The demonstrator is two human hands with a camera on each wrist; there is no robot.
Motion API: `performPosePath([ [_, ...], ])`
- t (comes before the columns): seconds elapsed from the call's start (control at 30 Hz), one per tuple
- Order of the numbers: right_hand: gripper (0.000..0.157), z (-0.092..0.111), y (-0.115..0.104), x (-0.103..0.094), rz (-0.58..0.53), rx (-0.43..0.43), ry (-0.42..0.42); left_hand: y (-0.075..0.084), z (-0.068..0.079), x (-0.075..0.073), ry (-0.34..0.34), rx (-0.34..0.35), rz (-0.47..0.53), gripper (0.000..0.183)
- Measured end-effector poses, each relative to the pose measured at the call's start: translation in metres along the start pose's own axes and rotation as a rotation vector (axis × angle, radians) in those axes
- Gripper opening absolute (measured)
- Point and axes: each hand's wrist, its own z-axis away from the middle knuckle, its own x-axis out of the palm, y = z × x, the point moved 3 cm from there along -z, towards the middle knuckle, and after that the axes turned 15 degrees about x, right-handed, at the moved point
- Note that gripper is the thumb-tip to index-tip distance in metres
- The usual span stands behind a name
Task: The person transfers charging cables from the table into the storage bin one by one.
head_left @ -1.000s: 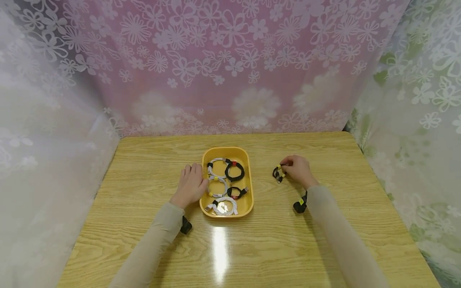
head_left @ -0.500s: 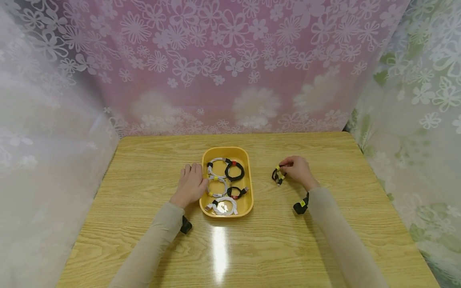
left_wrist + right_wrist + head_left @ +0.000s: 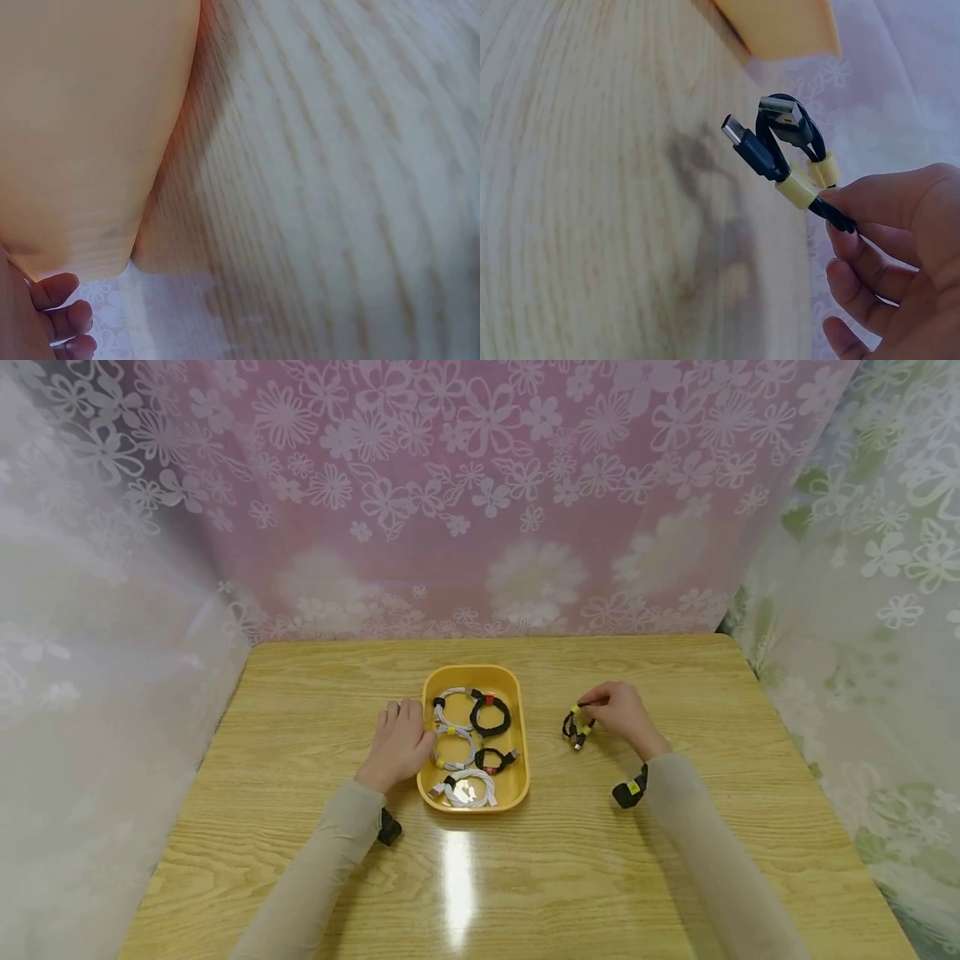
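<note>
Between thumb and fingertips, my right hand [image 3: 621, 714] pinches a coiled black USB cable [image 3: 772, 146] by one end of its loop. Two yellow ties [image 3: 798, 187] wrap the coil, and its two metal plugs point away from the hand. The cable hangs above the table, right of a yellow tray [image 3: 524, 777]. My left hand [image 3: 397, 743] grips that tray by its left side, thumb at the rim and fingers bent along the outside. Inside lie several coiled cables, among them a black one with a red tie [image 3: 491, 717] and a white one [image 3: 469, 788] at the near end.
Wood-grain table [image 3: 300, 693] surface surrounds the tray on all sides. A pink floral curtain [image 3: 480, 527] hangs behind the far edge, with pale curtains at left and right. Each wrist wears a small black camera; the right one [image 3: 628, 792] sits low over the table.
My right hand has shifted very slightly left with the black cable, which has turned a little. The left hand and the tray stay in place.
</note>
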Motion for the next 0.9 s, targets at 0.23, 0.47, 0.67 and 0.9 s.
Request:
performPosePath([
  [0.23,0.016,0.008,-0.017,-0.003,0.032,-0.042,0.014,-0.002,0.000,0.001,0.005,0.001,0.001,0.016],
  [0.47,0.016,0.020,-0.034,-0.004,0.021,-0.049,0.010,-0.001,0.000,0.002,0.003,0.001,0.002,0.016],
  [0.67,0.014,0.032,-0.053,-0.004,0.007,-0.077,0.015,0.001,0.000,0.000,0.010,0.013,0.005,0.016],
  [0.9,0.012,0.042,-0.071,0.000,-0.011,-0.128,0.016,-0.001,-0.001,0.001,0.011,0.011,0.003,0.016],
])
